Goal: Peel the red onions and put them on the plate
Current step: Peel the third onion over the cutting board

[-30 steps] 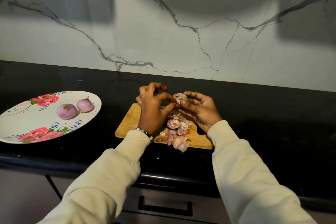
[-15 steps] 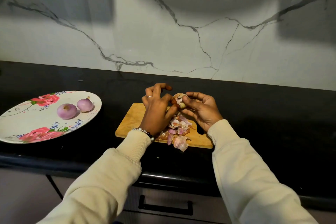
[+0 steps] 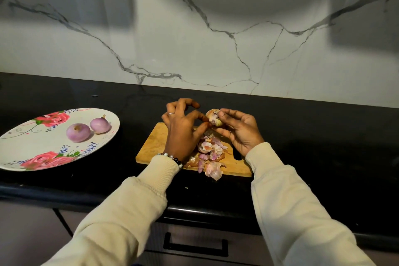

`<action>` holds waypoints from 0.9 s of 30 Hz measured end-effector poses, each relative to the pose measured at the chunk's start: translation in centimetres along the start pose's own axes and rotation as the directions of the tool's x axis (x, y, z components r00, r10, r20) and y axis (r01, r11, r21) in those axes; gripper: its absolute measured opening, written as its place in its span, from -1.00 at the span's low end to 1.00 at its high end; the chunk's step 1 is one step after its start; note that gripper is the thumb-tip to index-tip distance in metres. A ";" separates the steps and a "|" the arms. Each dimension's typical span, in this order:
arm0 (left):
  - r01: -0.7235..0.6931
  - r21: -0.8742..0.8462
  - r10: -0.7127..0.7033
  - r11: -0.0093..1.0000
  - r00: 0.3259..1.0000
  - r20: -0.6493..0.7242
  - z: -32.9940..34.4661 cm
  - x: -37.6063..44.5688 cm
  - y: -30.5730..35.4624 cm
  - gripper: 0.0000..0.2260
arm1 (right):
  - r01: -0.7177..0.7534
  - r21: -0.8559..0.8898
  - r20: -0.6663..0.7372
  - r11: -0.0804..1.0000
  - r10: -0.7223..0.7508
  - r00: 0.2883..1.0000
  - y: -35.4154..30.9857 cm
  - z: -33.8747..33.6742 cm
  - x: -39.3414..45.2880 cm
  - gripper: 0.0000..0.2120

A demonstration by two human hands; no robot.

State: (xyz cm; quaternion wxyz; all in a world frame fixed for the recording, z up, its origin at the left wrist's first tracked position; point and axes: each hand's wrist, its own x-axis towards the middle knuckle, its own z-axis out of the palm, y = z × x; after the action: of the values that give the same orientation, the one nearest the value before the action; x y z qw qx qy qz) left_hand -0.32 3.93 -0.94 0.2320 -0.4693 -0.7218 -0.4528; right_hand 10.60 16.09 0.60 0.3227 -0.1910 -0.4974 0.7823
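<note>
Over the last second our left hand (image 3: pixel 183 129) has slid from directly against the onion (image 3: pixel 213 117) to a spot a little lower and to its left. Its thumb and forefinger now meet at the onion's lower left edge, where they seem to pinch a strip of skin, though the pinch itself is too small for us to be sure. Our right hand (image 3: pixel 239 129) has kept its place above the far edge of the cutting board (image 3: pixel 155 144), and its grip is closed around the onion, thumb on top and fingers curled beneath. The onion has also turned slightly in that grip. It shows more pale purple flesh than before, with a tan patch of dry skin left on its far side.

We judge that another strip is coming away and that this onion is partly peeled, not finished. The heap of peels (image 3: pixel 210 153) lies on the near right part of the board, with one large piece hanging over its near edge onto the black desk (image 3: pixel 323 136).

Two peeled onions (image 3: pixel 88 129) lie side by side on the flowered plate (image 3: pixel 32 157), which sits at the left end of the desk, well apart from the board. The held onion would be the third to go there once the last skin is off.
</note>
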 end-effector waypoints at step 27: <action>-0.010 0.015 0.009 1.000 0.999 0.054 0.6 -0.1 0.4 -0.89 | -0.029 0.059 0.019 0.998 0.028 0.999 -0.2 0.7 -0.7 -0.71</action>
State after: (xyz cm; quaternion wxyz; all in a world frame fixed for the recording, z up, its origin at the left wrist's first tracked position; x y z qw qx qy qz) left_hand 0.09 4.46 -1.13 0.2181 -0.4828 -0.7289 -0.4336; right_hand 10.71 15.22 1.11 0.3123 -0.1813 -0.4741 0.8030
